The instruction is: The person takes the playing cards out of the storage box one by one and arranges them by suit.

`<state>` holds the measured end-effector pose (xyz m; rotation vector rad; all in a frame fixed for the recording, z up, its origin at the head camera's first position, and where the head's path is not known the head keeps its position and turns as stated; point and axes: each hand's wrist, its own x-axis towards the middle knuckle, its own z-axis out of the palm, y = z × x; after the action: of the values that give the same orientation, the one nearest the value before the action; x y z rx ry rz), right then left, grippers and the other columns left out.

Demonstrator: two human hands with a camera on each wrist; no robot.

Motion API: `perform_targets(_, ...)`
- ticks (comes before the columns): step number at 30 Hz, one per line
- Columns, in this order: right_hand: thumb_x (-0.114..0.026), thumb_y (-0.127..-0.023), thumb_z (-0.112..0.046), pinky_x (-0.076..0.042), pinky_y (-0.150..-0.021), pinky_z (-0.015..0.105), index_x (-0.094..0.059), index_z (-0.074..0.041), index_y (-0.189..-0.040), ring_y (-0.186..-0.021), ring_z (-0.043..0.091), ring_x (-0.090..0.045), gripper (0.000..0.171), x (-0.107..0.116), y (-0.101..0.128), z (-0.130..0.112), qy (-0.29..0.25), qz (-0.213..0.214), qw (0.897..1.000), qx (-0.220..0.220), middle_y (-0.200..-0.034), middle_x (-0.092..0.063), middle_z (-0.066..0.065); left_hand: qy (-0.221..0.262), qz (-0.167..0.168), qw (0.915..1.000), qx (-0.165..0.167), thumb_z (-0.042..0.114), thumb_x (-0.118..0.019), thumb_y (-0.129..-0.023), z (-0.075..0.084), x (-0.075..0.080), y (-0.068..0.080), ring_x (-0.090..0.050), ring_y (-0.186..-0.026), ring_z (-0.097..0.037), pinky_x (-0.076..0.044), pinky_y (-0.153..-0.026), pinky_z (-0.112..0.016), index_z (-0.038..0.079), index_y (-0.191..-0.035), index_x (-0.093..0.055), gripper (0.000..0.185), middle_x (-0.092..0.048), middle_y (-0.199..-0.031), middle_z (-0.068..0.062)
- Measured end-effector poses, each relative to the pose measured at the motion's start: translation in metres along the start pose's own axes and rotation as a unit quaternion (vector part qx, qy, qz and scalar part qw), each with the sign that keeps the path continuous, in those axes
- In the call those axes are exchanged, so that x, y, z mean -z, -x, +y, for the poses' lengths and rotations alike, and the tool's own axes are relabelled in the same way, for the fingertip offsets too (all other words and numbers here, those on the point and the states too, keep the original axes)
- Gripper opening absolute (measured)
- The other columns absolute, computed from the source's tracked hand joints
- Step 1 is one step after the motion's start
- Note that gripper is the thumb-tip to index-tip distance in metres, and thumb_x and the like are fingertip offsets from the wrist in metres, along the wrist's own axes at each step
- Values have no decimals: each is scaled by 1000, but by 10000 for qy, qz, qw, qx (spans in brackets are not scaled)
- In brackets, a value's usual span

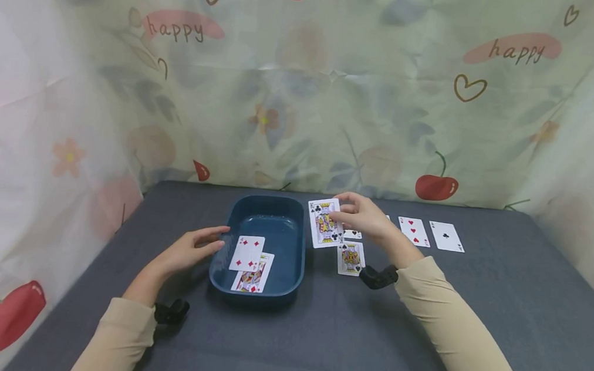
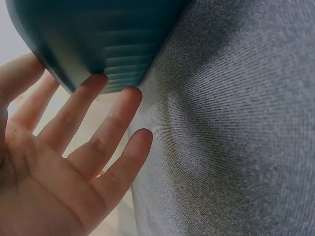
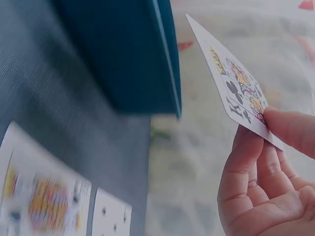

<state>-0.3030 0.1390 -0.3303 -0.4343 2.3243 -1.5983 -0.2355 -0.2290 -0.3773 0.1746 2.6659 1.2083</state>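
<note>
1. One grey desk (image 1: 502, 321) carries everything; its near half, in front of the tray, lies bare, and a printed curtain (image 1: 305, 92) closes it off behind and on both sides.
2. Toward the desk's back and left of its middle sits a blue tray (image 1: 299, 250), a deep oblong with rounded corners. Bare cloth lies between the tray's right rim and the loose cards.
3. Two cards lie face up in the tray's near half: a four of diamonds (image 1: 247, 253) overlapping a court card (image 1: 254, 279) under it. The far half of the tray floor is bare.
4. Left hand (image 1: 187, 251) rests at the tray's left wall, fingers straight and spread, fingertips (image 2: 93, 83) touching the ribbed outside; its grip holds nothing.
5. Right hand (image 1: 365, 218) is lifted just right of the tray's far corner, its grip pinching a king of clubs (image 1: 325, 223) by the edge between thumb and fingers, card face toward the head camera.
6. Right of the tray lie more cards face up: a court card (image 1: 351, 258) nearest, a card (image 1: 352, 234) partly hidden by the hand, a three of hearts (image 1: 414, 231) and an ace of clubs (image 1: 446, 236) farthest.
</note>
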Motion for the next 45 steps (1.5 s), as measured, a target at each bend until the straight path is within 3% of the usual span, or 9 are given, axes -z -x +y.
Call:
perform_targets(10, -58, -92, -19, -51, -77, 21, -29, 4, -137, -83, 1, -62, 58, 67, 42, 45, 193, 783, 9955, -493, -128, -52, 28, -45, -8, 9999, 91, 42, -51, -94, 1, -1, -1, -33, -136, -40, -34, -105, -59, 20, -142, -40, 54, -34, -150, -17)
perform_targets(16, -57, -93, -29, -52, -73, 19, -22, 6, -142, -80, -2, -60, 69, 109, 69, 72, 488, 1286, 9866, -880, -114, -61, 13, -41, -23, 10000, 83, 43, -51, -93, 2, -1, -1, -32, -137, -41, -34, -105, -59, 20, -142, -40, 55, -34, -150, -17)
perform_targets(19, -54, -94, -31, -52, -72, 19, -18, 8, -143, -80, -4, -58, 72, 129, 81, 87, 605, 1360, 9828, -1090, -114, -59, 13, -28, -25, 10000, 71, 43, -51, -93, 2, -1, -1, -33, -137, -40, -34, -105, -59, 20, -142, -40, 55, -34, -150, -17)
perform_targets(23, -50, -96, -29, -52, -69, 19, -14, 12, -142, -77, -6, -58, 72, 151, 94, 104, 657, 1316, 9799, -1347, -99, -62, 3, -10, -13, 10000, 72, 41, -51, -94, 3, -1, 0, -33, -137, -40, -33, -106, -58, 19, -142, -40, 54, -35, -149, -17)
perform_targets(26, -48, -96, -27, -51, -67, 19, -15, 16, -140, -74, -5, -57, 69, 162, 100, 115, 789, 1282, 9769, -1514, -89, -58, -10, 5, -11, 10000, 71, 39, -51, -95, 3, -1, 1, -32, -137, -40, -32, -106, -58, 18, -142, -40, 53, -34, -149, -17)
perform_targets(32, -48, -96, -28, -48, -69, 18, -19, 17, -137, -78, -4, -52, 68, 175, 110, 128, 1266, 1095, 9674, -1899, -106, -55, 11, -6, -4, 9999, 100, 42, -50, -94, 3, -1, 1, -32, -137, -40, -32, -106, -59, 19, -142, -40, 54, -34, -149, -17)
perform_targets(35, -49, -96, -26, -49, -69, 18, -20, 19, -136, -78, -3, -52, 67, 178, 112, 132, 1290, 1002, 9680, -1908, -110, -54, 15, -18, 17, 9999, 103, 42, -51, -94, 2, -1, 1, -32, -137, -40, -33, -106, -58, 20, -142, -40, 54, -35, -149, -17)
perform_targets(41, -53, -94, -21, -50, -66, 20, -22, 21, -134, -73, -3, -53, 66, 183, 114, 140, 1349, 983, 9651, -2017, -94, -57, 1, -17, 11, 10000, 58, 42, -51, -94, 1, -1, 1, -33, -136, -40, -34, -106, -58, 19, -142, -40, 54, -35, -149, -17)
perform_targets(45, -58, -91, -22, -49, -64, 20, -29, 21, -131, -71, -2, -52, 65, 183, 115, 142, 1523, 1022, 9609, -2075, -90, -59, -2, -17, 2, 10000, 61, 42, -51, -94, 1, -1, 1, -33, -136, -40, -33, -106, -58, 19, -142, -39, 55, -34, -149, -17)
